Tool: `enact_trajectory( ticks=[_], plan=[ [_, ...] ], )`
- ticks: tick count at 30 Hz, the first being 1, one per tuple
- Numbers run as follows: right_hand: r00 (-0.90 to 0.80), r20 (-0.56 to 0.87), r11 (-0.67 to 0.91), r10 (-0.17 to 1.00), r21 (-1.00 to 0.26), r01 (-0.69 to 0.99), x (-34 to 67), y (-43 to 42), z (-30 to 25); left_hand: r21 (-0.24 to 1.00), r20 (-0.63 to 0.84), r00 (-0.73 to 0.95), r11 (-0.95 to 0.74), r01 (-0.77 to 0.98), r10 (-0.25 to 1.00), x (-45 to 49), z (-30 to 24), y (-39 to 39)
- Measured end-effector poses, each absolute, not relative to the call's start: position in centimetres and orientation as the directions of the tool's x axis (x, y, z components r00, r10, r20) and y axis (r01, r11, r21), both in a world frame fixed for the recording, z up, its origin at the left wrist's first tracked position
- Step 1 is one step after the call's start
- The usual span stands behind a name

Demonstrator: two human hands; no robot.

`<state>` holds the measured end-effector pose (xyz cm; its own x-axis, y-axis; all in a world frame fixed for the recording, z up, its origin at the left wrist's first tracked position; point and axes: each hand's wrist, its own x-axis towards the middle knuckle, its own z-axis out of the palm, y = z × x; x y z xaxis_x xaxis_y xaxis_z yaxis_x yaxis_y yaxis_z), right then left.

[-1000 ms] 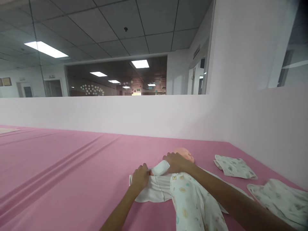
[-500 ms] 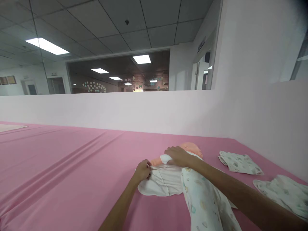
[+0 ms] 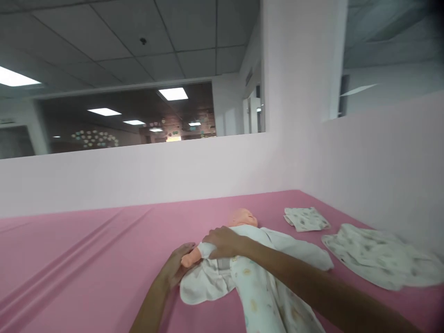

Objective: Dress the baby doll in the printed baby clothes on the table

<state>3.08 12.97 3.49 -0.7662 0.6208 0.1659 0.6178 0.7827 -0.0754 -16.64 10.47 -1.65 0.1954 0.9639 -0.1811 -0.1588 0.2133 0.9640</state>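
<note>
A baby doll (image 3: 244,217) lies on its back on a pink sheet, its head toward the wall. White clothing covers its chest, and the bare forearm (image 3: 190,258) sticks out of a short white sleeve (image 3: 206,249). My left hand (image 3: 176,263) is curled round that forearm from the left, the doll's hand resting against my palm. Closed over the sleeve at the doll's upper arm is my right hand (image 3: 222,243), its fingertips partly hidden. A white garment flap (image 3: 204,284) spreads beneath the arm. Printed cloth (image 3: 255,291) covers the lower body under my right forearm.
To the right lie a folded printed cloth (image 3: 305,218) and a crumpled printed cloth (image 3: 381,256). The pink sheet (image 3: 86,268) has long creases on the left. A white wall (image 3: 156,175) with windows above borders the back and right side.
The view has turned right, so things appear farther left. My left hand has moved from the garment's edge and the doll's hand to round the forearm. The sleeve end now shows the forearm angled toward me.
</note>
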Motion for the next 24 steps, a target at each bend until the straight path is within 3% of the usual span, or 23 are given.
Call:
enact_trajectory(
  ticks=[2,5,7,9,12,15,17,20,24],
  plan=[
    [-0.736,0.267,0.782,0.622,-0.161,0.602,4.5,12.6,3.4,0.959,-0.202,0.211,0.237,-0.154,0.956,-16.5,-0.6,10.2],
    [-0.524,0.455,0.682,0.720,-0.322,0.657,9.8,11.7,2.9,0.975,-0.215,0.008,0.215,-0.064,0.977,-16.5,0.6,10.2],
    [-0.265,0.478,0.479,0.838,-0.409,0.777,15.3,10.8,2.2,0.987,-0.088,-0.188,0.112,0.118,0.978,-16.5,1.0,10.2],
    [0.081,0.385,0.118,0.919,-0.465,0.877,21.6,9.7,0.9,0.929,0.141,-0.271,-0.033,0.368,0.952,-15.8,1.1,10.1],
    [0.322,0.267,-0.147,0.908,-0.516,0.844,29.3,8.3,-1.8,0.730,0.436,-0.131,-0.265,0.630,0.890,-12.4,1.7,10.0],
    [0.373,0.180,-0.209,0.910,-0.578,0.789,33.0,7.5,-4.4,0.538,0.542,0.166,-0.492,0.684,0.824,-6.4,3.5,9.8],
    [0.369,0.151,-0.202,0.917,-0.622,0.757,33.5,7.6,-5.6,0.454,0.479,0.399,-0.610,0.649,0.782,-1.8,5.0,9.8],
    [0.354,0.142,-0.168,0.924,-0.683,0.711,33.5,8.2,-6.5,0.365,0.235,0.682,-0.713,0.599,0.693,4.4,6.1,10.4],
    [0.339,0.146,-0.115,0.929,-0.757,0.643,33.9,8.7,-6.8,0.252,0.026,0.721,-0.702,0.666,0.693,9.2,4.9,12.4]
  ],
)
